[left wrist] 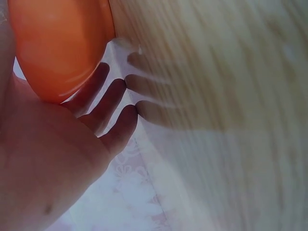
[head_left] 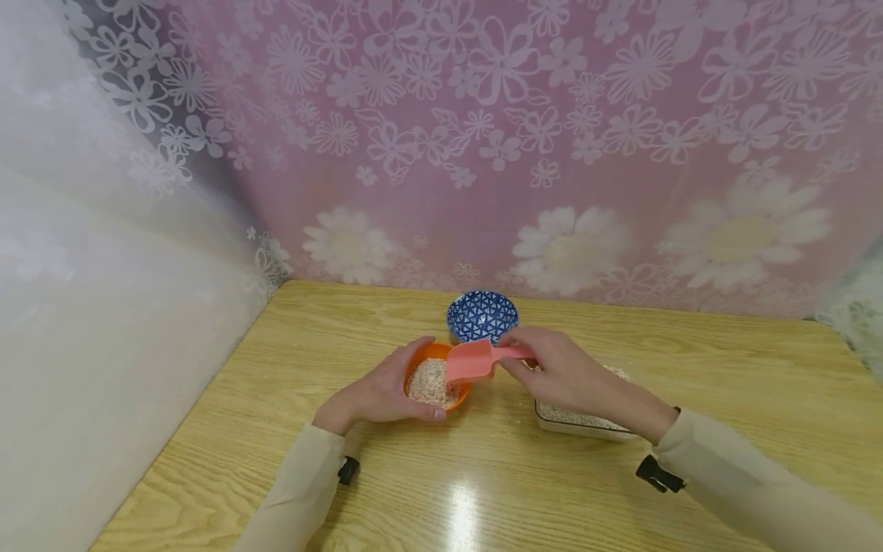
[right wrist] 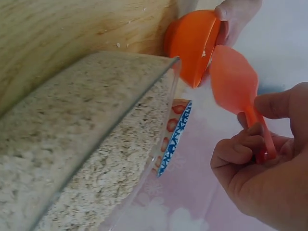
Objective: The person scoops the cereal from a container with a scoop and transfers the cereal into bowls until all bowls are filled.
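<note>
An orange bowl [head_left: 464,396] stands on the table with pale oat-like flakes [head_left: 429,381] inside. My left hand [head_left: 383,389] holds it from the left, thumb at the near side and fingers round the far side. In the left wrist view the fingertips [left wrist: 126,113] reach down near the tabletop. My right hand [head_left: 562,373] grips the handle of a pink scoop [head_left: 471,360]. The scoop's head is tilted over the right part of the bowl, its front edge by the flakes. How much the scoop carries cannot be made out.
Under my right forearm stands a clear-sided rectangular container [head_left: 579,426] of the same flakes [right wrist: 110,168]. Behind the orange bowl sits a blue-and-white patterned bowl [head_left: 481,316]. A few loose flakes lie on the wooden table [head_left: 386,491]. A pink floral curtain [head_left: 441,192] hangs at the back.
</note>
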Motion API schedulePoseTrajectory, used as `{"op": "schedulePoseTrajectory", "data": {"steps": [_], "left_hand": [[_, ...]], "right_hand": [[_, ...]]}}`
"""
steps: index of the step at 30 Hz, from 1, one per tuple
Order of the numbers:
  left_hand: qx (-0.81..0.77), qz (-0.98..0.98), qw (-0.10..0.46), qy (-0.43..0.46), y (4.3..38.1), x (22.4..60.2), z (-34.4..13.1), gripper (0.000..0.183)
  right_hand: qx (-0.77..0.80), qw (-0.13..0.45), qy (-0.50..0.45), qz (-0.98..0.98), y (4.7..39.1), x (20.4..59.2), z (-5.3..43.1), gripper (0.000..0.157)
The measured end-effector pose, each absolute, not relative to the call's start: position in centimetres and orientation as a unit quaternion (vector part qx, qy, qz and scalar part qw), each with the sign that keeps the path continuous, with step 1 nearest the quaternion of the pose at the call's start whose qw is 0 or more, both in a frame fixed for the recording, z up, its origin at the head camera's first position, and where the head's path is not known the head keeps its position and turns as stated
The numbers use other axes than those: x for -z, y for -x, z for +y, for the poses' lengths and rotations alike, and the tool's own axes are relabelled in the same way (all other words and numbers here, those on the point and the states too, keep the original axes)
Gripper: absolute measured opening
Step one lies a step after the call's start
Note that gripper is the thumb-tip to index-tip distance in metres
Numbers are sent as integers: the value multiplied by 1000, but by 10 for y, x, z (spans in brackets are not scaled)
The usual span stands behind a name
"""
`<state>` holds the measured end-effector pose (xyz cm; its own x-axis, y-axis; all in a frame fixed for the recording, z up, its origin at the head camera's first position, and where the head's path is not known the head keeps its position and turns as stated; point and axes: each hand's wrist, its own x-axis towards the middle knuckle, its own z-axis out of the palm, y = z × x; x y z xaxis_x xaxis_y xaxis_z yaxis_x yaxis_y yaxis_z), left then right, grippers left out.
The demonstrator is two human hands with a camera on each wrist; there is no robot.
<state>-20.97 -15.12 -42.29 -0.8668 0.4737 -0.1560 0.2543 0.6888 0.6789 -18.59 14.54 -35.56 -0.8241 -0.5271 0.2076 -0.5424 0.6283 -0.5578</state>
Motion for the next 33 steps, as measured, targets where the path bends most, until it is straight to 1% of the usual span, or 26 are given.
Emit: {"op": "schedulePoseTrajectory", "data": {"steps": [7, 16, 21, 26, 33], "left_hand": [[-325, 907, 154, -221, 208, 422, -154, 117], [-338, 901, 148, -227, 206, 420, -155, 115], [-347, 904, 114, -224, 205, 419, -154, 109], [-347, 907, 66, -230, 203, 418, -149, 102], [-324, 913, 8, -247, 199, 415, -139, 97]], "right_hand": [[-369, 19, -285, -884, 180, 363, 156, 17], [-421, 3, -229, -878, 167, 365, 171, 17], [-447, 16, -223, -866, 164, 368, 183, 17], [-465, 46, -233, -853, 161, 374, 194, 19], [-472, 69, -204, -855, 155, 381, 213, 20]]}}
